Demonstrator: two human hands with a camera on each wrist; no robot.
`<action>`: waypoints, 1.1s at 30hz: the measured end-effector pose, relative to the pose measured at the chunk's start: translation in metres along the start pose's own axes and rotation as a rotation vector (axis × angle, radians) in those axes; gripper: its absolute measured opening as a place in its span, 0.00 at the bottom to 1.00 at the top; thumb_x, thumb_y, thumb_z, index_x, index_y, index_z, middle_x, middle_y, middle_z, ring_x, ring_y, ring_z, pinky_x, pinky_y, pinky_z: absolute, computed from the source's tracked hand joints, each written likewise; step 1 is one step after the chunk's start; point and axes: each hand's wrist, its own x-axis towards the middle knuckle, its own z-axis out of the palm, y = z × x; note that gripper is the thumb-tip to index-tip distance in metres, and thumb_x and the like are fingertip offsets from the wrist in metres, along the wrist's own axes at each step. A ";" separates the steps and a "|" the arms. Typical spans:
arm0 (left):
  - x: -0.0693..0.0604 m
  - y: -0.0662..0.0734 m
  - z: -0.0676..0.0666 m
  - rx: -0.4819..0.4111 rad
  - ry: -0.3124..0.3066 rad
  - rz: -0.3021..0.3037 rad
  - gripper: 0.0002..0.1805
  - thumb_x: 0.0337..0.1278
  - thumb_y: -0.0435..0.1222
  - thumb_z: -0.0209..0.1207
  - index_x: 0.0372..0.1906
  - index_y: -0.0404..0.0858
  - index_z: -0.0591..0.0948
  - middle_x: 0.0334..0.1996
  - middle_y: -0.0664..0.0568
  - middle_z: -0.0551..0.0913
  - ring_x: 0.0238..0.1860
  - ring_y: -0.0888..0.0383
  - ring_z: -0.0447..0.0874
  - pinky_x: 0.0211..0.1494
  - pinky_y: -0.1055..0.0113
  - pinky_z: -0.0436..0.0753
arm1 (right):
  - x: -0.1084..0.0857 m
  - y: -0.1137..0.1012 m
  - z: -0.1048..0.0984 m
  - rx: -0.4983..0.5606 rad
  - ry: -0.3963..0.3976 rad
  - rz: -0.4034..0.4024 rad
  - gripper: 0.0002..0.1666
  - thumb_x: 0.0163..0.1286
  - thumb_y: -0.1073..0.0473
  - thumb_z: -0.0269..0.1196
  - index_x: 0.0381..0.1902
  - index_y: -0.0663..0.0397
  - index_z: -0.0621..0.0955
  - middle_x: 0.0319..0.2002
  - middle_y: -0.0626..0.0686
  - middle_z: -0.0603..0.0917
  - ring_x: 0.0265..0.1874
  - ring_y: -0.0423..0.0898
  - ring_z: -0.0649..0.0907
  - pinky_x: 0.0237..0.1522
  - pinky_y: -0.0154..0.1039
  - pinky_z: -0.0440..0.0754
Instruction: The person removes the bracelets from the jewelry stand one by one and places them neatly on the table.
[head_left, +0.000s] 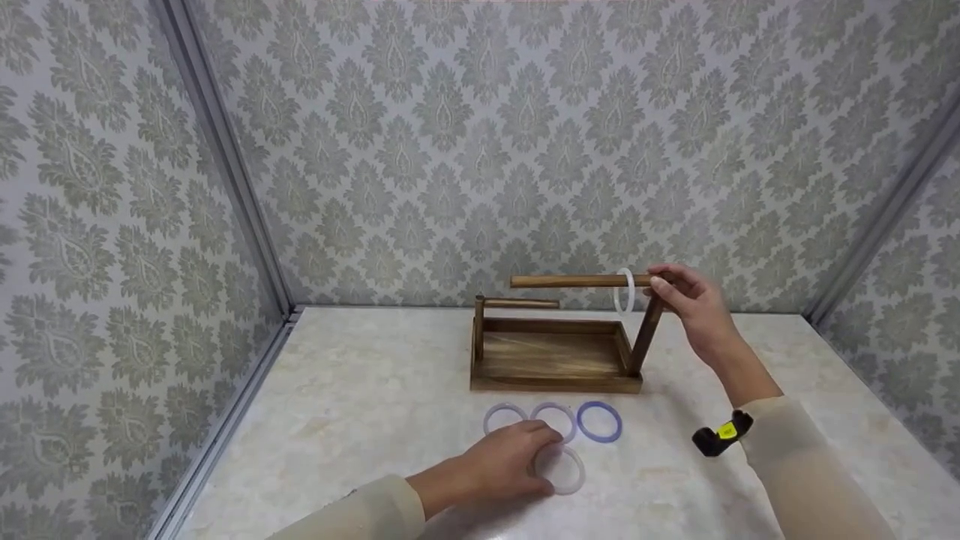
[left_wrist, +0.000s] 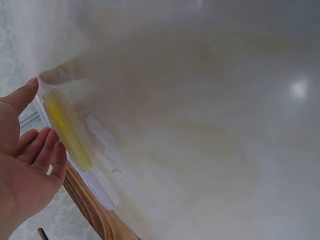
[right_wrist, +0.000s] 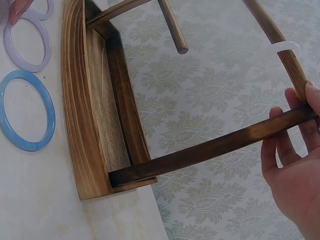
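Observation:
A wooden bangle stand (head_left: 556, 384) has a tray base, a tall post and a short post, each with a side bar. My right hand (head_left: 701, 304) grips the tall post's top corner, thumb in front. A white bangle (head_left: 628, 292) hangs on the upper bar beside those fingers. In front of the stand, my left hand (head_left: 502, 461) reaches over a clear bangle (head_left: 574, 489), thumb and fingers spread at its left side. That bangle looks yellow (left_wrist: 70, 135) in the left wrist view. Two pale lilac bangles (head_left: 571, 416) and a blue bangle (right_wrist: 31, 146) lie behind it.
The stand and loose bangles share a pale marbled table (head_left: 360, 390). Patterned panels (head_left: 450, 150) enclose the back and sides, with grey metal posts (head_left: 225, 165) at the corners. A black band with a yellow patch (head_left: 726, 431) is on the right wrist.

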 end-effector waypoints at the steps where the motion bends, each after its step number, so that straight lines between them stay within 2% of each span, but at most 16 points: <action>1: 0.000 0.000 0.000 -0.002 0.003 0.004 0.33 0.55 0.49 0.78 0.64 0.44 0.82 0.57 0.57 0.83 0.59 0.65 0.80 0.64 0.68 0.79 | 0.000 0.000 0.000 0.003 -0.001 0.001 0.24 0.78 0.55 0.67 0.64 0.64 0.81 0.47 0.47 0.88 0.47 0.46 0.87 0.49 0.40 0.85; 4: 0.000 -0.002 0.000 -0.005 0.002 0.005 0.33 0.55 0.49 0.78 0.64 0.44 0.82 0.57 0.58 0.83 0.59 0.65 0.80 0.64 0.68 0.79 | 0.000 -0.001 0.001 0.005 -0.003 0.002 0.22 0.78 0.55 0.67 0.63 0.61 0.82 0.47 0.47 0.88 0.46 0.45 0.87 0.50 0.40 0.85; 8: 0.000 -0.002 -0.001 -0.005 -0.009 -0.006 0.33 0.55 0.49 0.78 0.64 0.45 0.82 0.57 0.59 0.83 0.60 0.64 0.80 0.65 0.68 0.78 | -0.001 -0.001 0.001 -0.005 -0.003 -0.005 0.25 0.78 0.55 0.67 0.64 0.66 0.80 0.47 0.48 0.88 0.46 0.45 0.87 0.50 0.39 0.85; 12: 0.000 -0.002 -0.001 -0.003 -0.017 -0.007 0.33 0.56 0.50 0.78 0.65 0.44 0.81 0.57 0.59 0.83 0.60 0.64 0.80 0.65 0.67 0.78 | -0.001 -0.002 0.002 -0.017 -0.003 -0.009 0.25 0.78 0.55 0.66 0.64 0.66 0.80 0.48 0.52 0.88 0.47 0.48 0.87 0.49 0.39 0.85; 18: 0.001 -0.002 0.000 0.018 -0.002 0.018 0.33 0.56 0.49 0.78 0.65 0.44 0.81 0.58 0.58 0.83 0.59 0.64 0.81 0.64 0.67 0.79 | -0.001 -0.001 0.001 -0.025 -0.002 -0.015 0.28 0.78 0.54 0.66 0.65 0.70 0.77 0.48 0.49 0.87 0.47 0.47 0.87 0.50 0.40 0.85; 21: 0.000 -0.003 -0.003 0.010 -0.007 0.029 0.34 0.56 0.49 0.77 0.65 0.43 0.81 0.58 0.57 0.83 0.59 0.63 0.81 0.64 0.67 0.79 | -0.001 -0.001 0.000 -0.050 0.008 -0.007 0.28 0.78 0.52 0.66 0.65 0.68 0.78 0.48 0.49 0.87 0.47 0.46 0.87 0.50 0.39 0.85; 24: 0.000 -0.005 -0.009 0.013 -0.012 0.031 0.34 0.58 0.50 0.76 0.67 0.42 0.80 0.59 0.56 0.83 0.59 0.62 0.82 0.64 0.67 0.80 | -0.002 -0.001 0.000 -0.048 0.012 0.002 0.29 0.78 0.52 0.66 0.66 0.69 0.77 0.48 0.49 0.87 0.47 0.46 0.87 0.49 0.38 0.85; 27: 0.004 -0.006 -0.019 0.028 0.012 0.047 0.35 0.59 0.50 0.76 0.67 0.41 0.80 0.59 0.56 0.83 0.59 0.61 0.83 0.63 0.66 0.81 | -0.001 0.000 0.001 -0.025 0.005 -0.007 0.29 0.78 0.54 0.66 0.66 0.72 0.76 0.48 0.49 0.87 0.47 0.46 0.87 0.50 0.39 0.85; 30: 0.010 -0.004 -0.033 0.012 0.026 0.055 0.35 0.60 0.50 0.76 0.68 0.42 0.79 0.60 0.55 0.83 0.60 0.60 0.83 0.63 0.65 0.81 | 0.000 0.000 0.001 -0.015 -0.001 -0.019 0.29 0.78 0.55 0.66 0.65 0.73 0.76 0.47 0.48 0.88 0.46 0.46 0.87 0.49 0.39 0.86; 33: 0.017 0.002 -0.051 -0.018 0.021 0.030 0.35 0.62 0.50 0.75 0.71 0.44 0.78 0.63 0.55 0.82 0.63 0.58 0.82 0.65 0.63 0.80 | 0.001 -0.001 0.001 -0.015 -0.005 -0.023 0.28 0.79 0.55 0.66 0.65 0.73 0.76 0.46 0.48 0.88 0.46 0.46 0.87 0.49 0.39 0.86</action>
